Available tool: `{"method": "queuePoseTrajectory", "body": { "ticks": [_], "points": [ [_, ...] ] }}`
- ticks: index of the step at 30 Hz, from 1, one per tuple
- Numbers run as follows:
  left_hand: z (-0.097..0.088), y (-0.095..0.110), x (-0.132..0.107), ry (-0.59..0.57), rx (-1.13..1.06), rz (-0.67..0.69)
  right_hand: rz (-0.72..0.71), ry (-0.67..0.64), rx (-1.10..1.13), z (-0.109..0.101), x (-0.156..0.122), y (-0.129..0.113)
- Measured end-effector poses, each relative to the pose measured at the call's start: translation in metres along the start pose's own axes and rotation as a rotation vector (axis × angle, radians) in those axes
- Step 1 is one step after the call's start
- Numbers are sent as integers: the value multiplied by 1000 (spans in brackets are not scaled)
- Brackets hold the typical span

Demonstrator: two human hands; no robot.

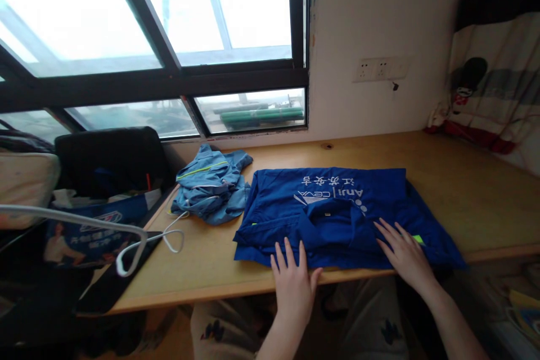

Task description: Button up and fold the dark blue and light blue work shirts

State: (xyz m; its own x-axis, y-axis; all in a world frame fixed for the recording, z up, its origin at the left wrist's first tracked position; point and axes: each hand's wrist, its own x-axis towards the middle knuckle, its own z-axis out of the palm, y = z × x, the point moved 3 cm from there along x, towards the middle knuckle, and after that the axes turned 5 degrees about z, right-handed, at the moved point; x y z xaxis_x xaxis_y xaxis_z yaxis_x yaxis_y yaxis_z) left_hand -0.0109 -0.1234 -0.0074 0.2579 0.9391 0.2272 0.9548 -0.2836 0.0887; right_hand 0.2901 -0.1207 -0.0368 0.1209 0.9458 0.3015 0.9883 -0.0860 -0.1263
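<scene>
A blue work jacket [274, 197] with white printed lettering lies folded on the wooden table [202, 259], its collar toward me. My left hand [292, 281] rests on the jacket's near edge, left of the collar, with fingers spread. On the right of the collar my right hand [403, 250] lies flat on the cloth, fingers apart, beside a small yellow-green patch. The underside of the jacket is hidden.
A crumpled light blue garment [211, 185] lies left of the jacket. A white cable [169, 236] crosses the table's left end, near a blue printed bag [88, 236]. Windows are behind; a curtain [476, 90] hangs at the right.
</scene>
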Motion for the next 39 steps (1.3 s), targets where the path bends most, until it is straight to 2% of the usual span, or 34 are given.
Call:
{"method": "queuePoseTrajectory", "body": {
  "ticks": [5,10,12,14,17,20,23,25,27,30,33,36,39],
  "points": [
    [-1,-9,41,-59,8,62,83,56,-69,-8,-12,-9],
    [0,-22,86,-116,-10,38,182,100,-93,-26,-26,-40],
    [3,-24,102,-151,-13,15,149,119,-42,-32,-32,-56],
    [3,-23,111,-151,6,-24,57,125,19,-36,-37,-70],
    [-4,-11,103,-70,52,-92,-41,83,61,-40,-41,-78],
    [-9,23,66,5,-13,-35,-57,-54,149,-42,-34,-65],
    [-1,67,19,-34,-165,166,-95,-139,297,-42,-19,-38],
    [8,89,-4,-114,-211,222,-92,-82,295,-39,-8,-16],
    [14,100,-14,-174,-216,221,-69,-30,230,-31,-2,1],
    [14,103,-10,-225,-212,216,-50,-44,142,-12,-2,13],
    [8,99,4,-267,-219,251,-40,-25,85,-1,-9,12],
    [0,92,19,-262,-213,288,4,20,26,-1,-16,2],
    [-5,83,37,-208,-193,334,122,23,-70,-7,-22,-14]
  ]
}}
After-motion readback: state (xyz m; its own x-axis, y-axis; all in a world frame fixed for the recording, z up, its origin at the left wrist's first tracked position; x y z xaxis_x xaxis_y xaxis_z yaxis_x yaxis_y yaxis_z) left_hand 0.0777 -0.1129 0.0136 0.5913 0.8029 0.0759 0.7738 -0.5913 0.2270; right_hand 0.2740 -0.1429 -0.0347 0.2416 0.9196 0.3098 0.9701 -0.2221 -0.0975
